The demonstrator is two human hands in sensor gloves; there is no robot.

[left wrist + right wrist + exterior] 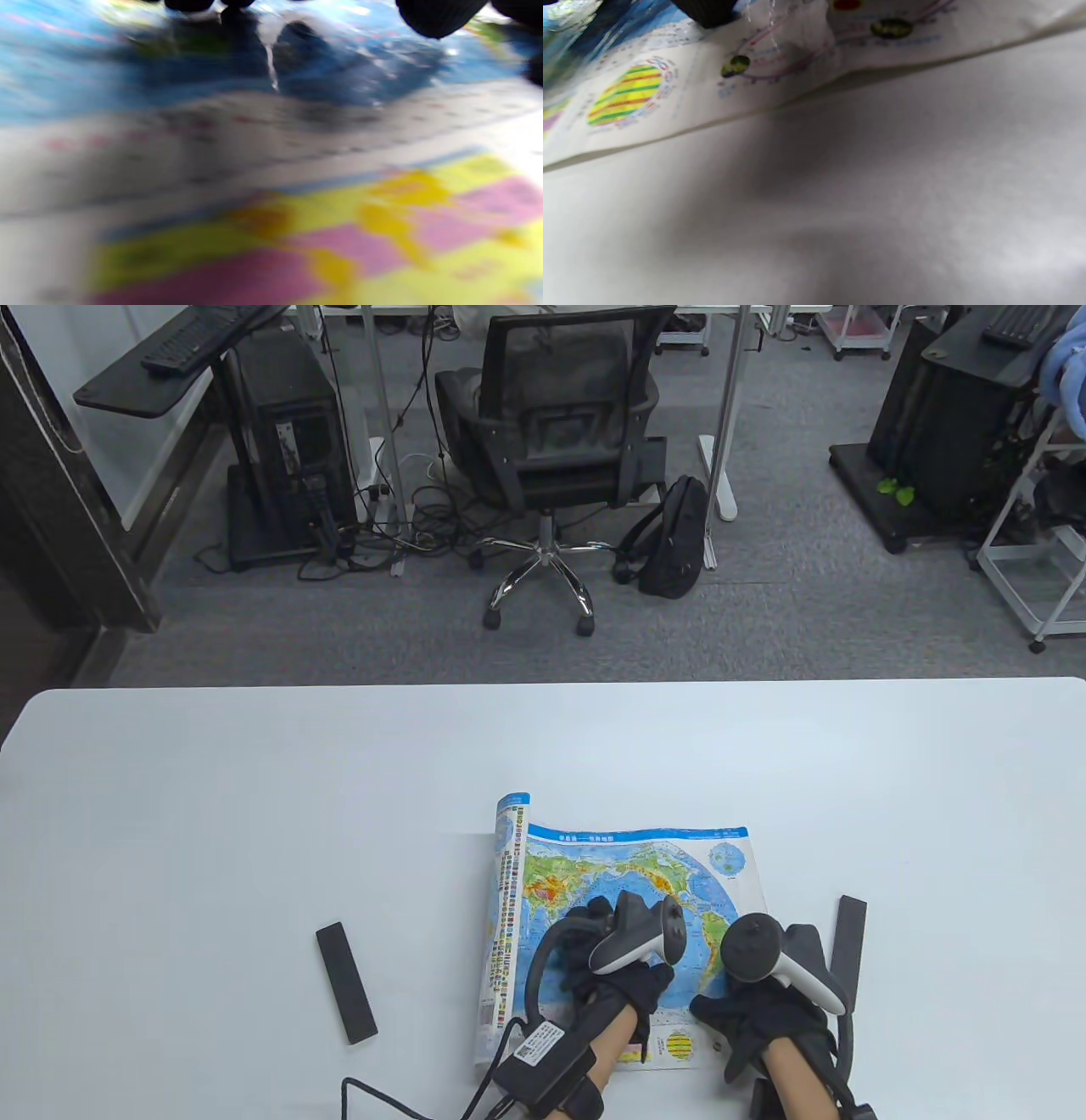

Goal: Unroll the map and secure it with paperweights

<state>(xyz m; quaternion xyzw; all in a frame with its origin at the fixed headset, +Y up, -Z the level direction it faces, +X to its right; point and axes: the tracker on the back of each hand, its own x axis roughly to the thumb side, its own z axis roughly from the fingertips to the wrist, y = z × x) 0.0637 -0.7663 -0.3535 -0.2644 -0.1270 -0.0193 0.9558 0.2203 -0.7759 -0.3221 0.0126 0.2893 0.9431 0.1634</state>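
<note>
The map lies partly unrolled on the near part of the white table, its left side curled up. The left hand and right hand press flat on it, fingers spread. One black paperweight lies to the left, another just right.

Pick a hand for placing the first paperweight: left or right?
Right, probably. The right hand lies at the map's flat right edge, beside the right paperweight. The left hand presses mid-map; the left paperweight sits beyond the rolled part.
</note>
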